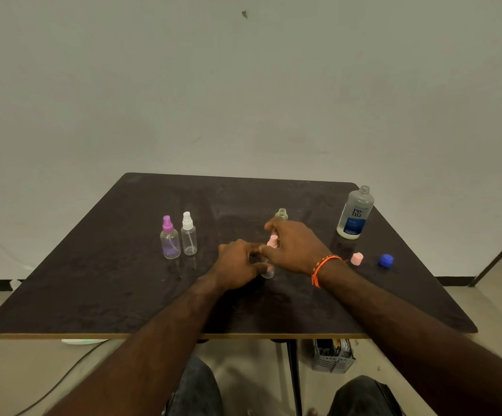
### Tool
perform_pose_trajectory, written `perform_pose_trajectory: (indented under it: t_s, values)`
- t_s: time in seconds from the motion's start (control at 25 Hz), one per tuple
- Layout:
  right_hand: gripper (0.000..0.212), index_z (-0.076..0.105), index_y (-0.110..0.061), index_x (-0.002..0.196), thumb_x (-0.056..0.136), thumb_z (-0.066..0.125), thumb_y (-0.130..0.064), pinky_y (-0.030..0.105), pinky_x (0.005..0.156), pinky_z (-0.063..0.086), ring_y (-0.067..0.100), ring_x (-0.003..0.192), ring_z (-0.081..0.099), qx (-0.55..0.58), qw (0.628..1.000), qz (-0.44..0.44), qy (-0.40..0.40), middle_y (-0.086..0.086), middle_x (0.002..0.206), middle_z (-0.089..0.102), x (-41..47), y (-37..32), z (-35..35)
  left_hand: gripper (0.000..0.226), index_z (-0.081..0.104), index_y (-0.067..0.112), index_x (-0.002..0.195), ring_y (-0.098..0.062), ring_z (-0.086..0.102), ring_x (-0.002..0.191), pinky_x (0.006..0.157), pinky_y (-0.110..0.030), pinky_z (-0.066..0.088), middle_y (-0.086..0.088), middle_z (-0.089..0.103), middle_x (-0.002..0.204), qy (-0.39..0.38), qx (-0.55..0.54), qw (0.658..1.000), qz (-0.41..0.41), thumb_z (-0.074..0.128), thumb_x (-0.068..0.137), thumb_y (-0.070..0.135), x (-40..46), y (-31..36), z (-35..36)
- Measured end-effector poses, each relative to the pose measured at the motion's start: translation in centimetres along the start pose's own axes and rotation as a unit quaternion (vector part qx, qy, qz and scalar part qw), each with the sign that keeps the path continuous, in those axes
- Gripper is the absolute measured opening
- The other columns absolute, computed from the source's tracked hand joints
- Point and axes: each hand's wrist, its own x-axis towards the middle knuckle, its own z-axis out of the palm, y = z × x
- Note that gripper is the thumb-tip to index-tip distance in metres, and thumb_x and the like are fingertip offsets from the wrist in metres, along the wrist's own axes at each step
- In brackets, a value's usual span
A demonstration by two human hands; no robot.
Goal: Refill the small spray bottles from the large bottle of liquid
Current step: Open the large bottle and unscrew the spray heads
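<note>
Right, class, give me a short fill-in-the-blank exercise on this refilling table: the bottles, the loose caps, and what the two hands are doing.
1. The large bottle stands with its cap ____.
2. The left hand steadies a small bottle while the right hand works on its ____ spray head.
3. The loose cap beside the blue cap is ____.

Missing words: off; pink; pink

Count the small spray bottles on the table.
4: purple-topped bottle and white-topped bottle at left, pink-topped bottle in both hands, open bottle behind the right hand.
</note>
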Motion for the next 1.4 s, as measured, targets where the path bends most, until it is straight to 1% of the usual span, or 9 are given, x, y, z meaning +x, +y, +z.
perform_pose_trajectory:
  t_s: [0.08,0.2,0.4,0.52,0.64,0.8,1.0,1.2,1.4]
  values:
    - [0.032,0.062,-0.020,0.107,0.089,0.062,-0.047,0.033,0.073,0.049,0.019,0.088,0.063,-0.041,0.998,0.035,0.016,-0.002,0.093,0.066,0.08,0.14,0.36,0.019,0.077,0.032,0.104,0.000,0.063,0.095,0.105,-0.043,0.029,0.020,0.072,0.088,0.002,-0.004,1.000,-0.012,0.076,0.089,0.044,-0.08,-0.04,0.11]
    - [0.016,0.062,-0.020,0.104,0.093,0.056,-0.030,0.036,0.077,0.051,0.022,0.094,0.063,-0.031,0.999,0.008,-0.016,0.002,0.101,0.066,0.12,0.16,0.31,0.021,0.075,0.033,0.109,0.000,0.064,0.102,0.104,-0.042,0.027,0.019,0.075,0.096,0.000,-0.006,1.000,-0.001,0.075,0.090,0.043,-0.22,0.03,0.14]
    - [0.048,0.054,-0.019,0.130,0.086,0.066,-0.032,0.033,0.087,0.050,0.019,0.107,0.059,-0.006,0.999,-0.013,-0.045,0.000,0.121,0.060,-0.13,0.24,-0.10,0.020,0.075,0.036,0.108,-0.001,0.065,0.107,0.110,-0.047,0.027,0.020,0.076,0.102,-0.004,-0.012,1.000,0.006,0.074,0.089,0.042,-0.41,0.14,0.03]
    - [0.035,0.060,-0.021,0.111,0.091,0.059,-0.049,0.035,0.073,0.049,0.020,0.089,0.063,-0.035,0.998,0.042,-0.010,-0.002,0.096,0.064,-0.13,0.56,0.21,0.020,0.076,0.035,0.108,-0.002,0.064,0.103,0.107,-0.046,0.029,0.020,0.075,0.099,0.002,-0.003,1.000,-0.009,0.076,0.090,0.042,-0.35,0.28,0.12]
    - [0.015,0.060,-0.022,0.105,0.092,0.054,-0.027,0.034,0.074,0.047,0.022,0.097,0.063,-0.020,0.999,0.000,-0.038,-0.001,0.101,0.063,-0.06,0.57,0.27,0.020,0.075,0.035,0.108,-0.002,0.064,0.103,0.102,-0.041,0.025,0.020,0.075,0.097,0.004,-0.003,1.000,-0.003,0.076,0.089,0.041,-0.45,0.36,0.15]
    - [0.051,0.052,-0.020,0.133,0.085,0.066,-0.029,0.030,0.087,0.047,0.019,0.112,0.057,-0.006,0.998,-0.034,-0.048,0.000,0.127,0.057,-0.18,0.32,0.00,0.020,0.075,0.035,0.107,-0.003,0.065,0.109,0.104,-0.043,0.025,0.020,0.076,0.102,-0.003,-0.007,1.000,0.003,0.075,0.087,0.042,-0.50,0.20,0.08]
    - [0.026,0.060,-0.022,0.100,0.091,0.057,-0.046,0.037,0.075,0.052,0.020,0.086,0.063,-0.074,0.997,0.029,-0.008,0.001,0.095,0.067,0.30,0.80,0.20,0.024,0.075,0.034,0.112,-0.005,0.065,0.102,0.103,-0.040,0.027,0.017,0.075,0.099,0.005,0.003,1.000,-0.014,0.076,0.090,0.042,-0.42,0.42,0.16]
    - [0.047,0.056,-0.019,0.129,0.085,0.064,-0.030,0.033,0.090,0.050,0.020,0.112,0.059,-0.002,0.999,-0.034,-0.037,0.001,0.126,0.061,-0.10,-0.17,-0.21,0.021,0.075,0.038,0.107,0.002,0.064,0.108,0.104,-0.039,0.023,0.025,0.076,0.101,0.000,-0.011,1.000,-0.008,0.077,0.087,0.044,-0.51,0.20,0.19]
    - [0.030,0.064,-0.023,0.103,0.086,0.057,-0.048,0.039,0.077,0.055,0.020,0.088,0.064,-0.065,0.998,0.021,-0.006,-0.003,0.094,0.067,0.05,0.70,0.31,0.021,0.074,0.036,0.107,-0.002,0.065,0.103,0.106,-0.042,0.028,0.022,0.075,0.097,0.003,0.004,1.000,-0.013,0.076,0.088,0.044,-0.52,0.25,0.24]
